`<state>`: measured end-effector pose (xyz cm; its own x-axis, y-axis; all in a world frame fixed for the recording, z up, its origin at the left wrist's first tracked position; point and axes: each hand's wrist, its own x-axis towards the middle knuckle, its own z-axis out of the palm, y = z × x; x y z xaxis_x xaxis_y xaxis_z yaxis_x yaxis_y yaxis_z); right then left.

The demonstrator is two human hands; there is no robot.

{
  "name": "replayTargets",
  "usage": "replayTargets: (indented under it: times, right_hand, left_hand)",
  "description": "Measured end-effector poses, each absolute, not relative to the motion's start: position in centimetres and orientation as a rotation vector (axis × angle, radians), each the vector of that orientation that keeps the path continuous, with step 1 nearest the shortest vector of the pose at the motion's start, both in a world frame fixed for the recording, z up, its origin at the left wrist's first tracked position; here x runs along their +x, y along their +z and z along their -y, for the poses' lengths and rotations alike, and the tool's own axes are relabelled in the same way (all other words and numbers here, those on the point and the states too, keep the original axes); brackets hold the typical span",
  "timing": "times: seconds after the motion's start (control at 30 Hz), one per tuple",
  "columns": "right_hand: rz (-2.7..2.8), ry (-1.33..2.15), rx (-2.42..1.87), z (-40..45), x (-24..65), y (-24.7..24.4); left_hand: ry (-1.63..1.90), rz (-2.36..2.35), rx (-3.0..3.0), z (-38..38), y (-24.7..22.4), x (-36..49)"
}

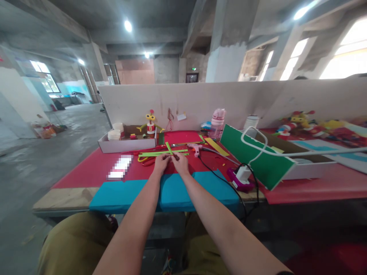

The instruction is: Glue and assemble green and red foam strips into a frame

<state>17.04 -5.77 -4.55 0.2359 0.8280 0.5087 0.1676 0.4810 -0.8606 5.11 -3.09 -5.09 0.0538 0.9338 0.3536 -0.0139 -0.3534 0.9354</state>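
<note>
One wide view looks out from the person's head, above and behind the bare forearms [137, 225], facing forward and tilted down. The fingers of the left hand [162, 163] and right hand [180, 162] fall near mid-frame, over the red-covered worktop [83, 168]. Olive-brown trousered legs [76, 242] appear close below; beyond the long off-white upright panel [197, 100], the view reaches up to the grey concrete ceiling [160, 13].

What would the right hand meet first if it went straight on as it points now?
Past the held strip, the right hand would probably meet the flat strips crossing just ahead; depth is unclear, so it might pass above them.
</note>
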Motion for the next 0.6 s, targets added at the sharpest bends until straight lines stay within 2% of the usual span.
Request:
replayTargets:
  times: [0.4,0.6]
  right_hand:
    - [0.965,0.966,-0.86,4.8,16.9,-5.1]
    - [0.822,1.036,-0.838,4.6,17.2,-5.2]
  left_hand:
    - [1.496,-1.046,1.416,3.4,-4.9,5.3]
    - [1.467,-1.025,1.345,3.5,-4.6,5.5]
